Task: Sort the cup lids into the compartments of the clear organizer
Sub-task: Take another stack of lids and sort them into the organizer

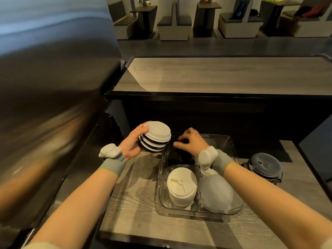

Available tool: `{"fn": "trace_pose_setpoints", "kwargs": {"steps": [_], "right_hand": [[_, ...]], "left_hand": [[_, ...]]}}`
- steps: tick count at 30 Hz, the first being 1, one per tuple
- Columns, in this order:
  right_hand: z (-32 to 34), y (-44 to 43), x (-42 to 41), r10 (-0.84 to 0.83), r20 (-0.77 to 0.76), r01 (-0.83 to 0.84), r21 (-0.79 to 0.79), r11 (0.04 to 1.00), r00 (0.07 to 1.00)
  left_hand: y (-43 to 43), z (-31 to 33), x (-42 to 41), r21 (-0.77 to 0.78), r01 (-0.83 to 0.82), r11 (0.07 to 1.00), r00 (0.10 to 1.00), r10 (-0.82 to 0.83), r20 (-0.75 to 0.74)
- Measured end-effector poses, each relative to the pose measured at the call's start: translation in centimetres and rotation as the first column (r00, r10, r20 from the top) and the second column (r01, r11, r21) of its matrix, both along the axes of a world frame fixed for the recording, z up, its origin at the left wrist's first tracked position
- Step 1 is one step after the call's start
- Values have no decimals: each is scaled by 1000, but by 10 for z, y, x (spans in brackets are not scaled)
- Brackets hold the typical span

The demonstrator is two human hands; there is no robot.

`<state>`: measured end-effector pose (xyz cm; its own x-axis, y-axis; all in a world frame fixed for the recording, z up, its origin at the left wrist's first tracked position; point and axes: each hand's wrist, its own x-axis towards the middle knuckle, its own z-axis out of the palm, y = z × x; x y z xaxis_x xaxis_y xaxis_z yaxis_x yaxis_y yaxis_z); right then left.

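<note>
view: head | faces: forward and down | range: close above tabletop | far: seating booths

Left hand raised left of the clear organizer, palm turned inward, fingers wrapped round a stack, right hand over the organizer's far side, blurred, fingers curled downward, both forearms extended, grey bands at wrists

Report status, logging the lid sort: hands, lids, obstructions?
Left hand holds mixed lid stack. Right hand blurred over organizer, grip unclear. Grey lids wait outside. Nothing obstructing.
</note>
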<state>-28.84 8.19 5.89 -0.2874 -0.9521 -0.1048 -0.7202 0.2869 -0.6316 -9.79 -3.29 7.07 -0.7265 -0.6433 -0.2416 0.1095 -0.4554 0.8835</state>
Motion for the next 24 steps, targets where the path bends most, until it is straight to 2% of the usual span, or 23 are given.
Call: {"fn": "trace_pose_setpoints", "kwargs": {"steps": [2, 4, 6, 7, 10, 13, 18, 24], "right_hand": [[18, 0, 5, -55, 263, 99, -158, 983, 963], [34, 1, 12, 60, 392, 11, -177, 984, 918], [41, 4, 17, 149, 372, -103, -141, 985, 916], [42, 5, 18, 143, 357, -102, -132, 986, 923], [44, 10, 13, 60, 445, 2, -138, 990, 893], [45, 16, 5, 29, 532, 34, -107, 994, 846], [37, 24, -6, -2, 573, 76, -106, 991, 820], [40, 28, -30, -139, 745, 282, -69, 957, 653]], "left_hand": [[2, 1, -3, -32, 22, 999, 999, -21, 43], [7, 5, -9, -69, 55, 996, 995, -49, 90], [15, 10, -18, -93, 83, 992, 990, -72, 123], [18, 11, -21, -92, 88, 992, 988, -75, 134], [27, 13, -29, -71, 85, 994, 986, -74, 151], [31, 10, -33, -80, 99, 992, 984, -86, 159], [41, 14, -43, -79, 89, 993, 986, -77, 145], [39, 14, -50, 38, 17, 999, 998, -19, 59]]}}
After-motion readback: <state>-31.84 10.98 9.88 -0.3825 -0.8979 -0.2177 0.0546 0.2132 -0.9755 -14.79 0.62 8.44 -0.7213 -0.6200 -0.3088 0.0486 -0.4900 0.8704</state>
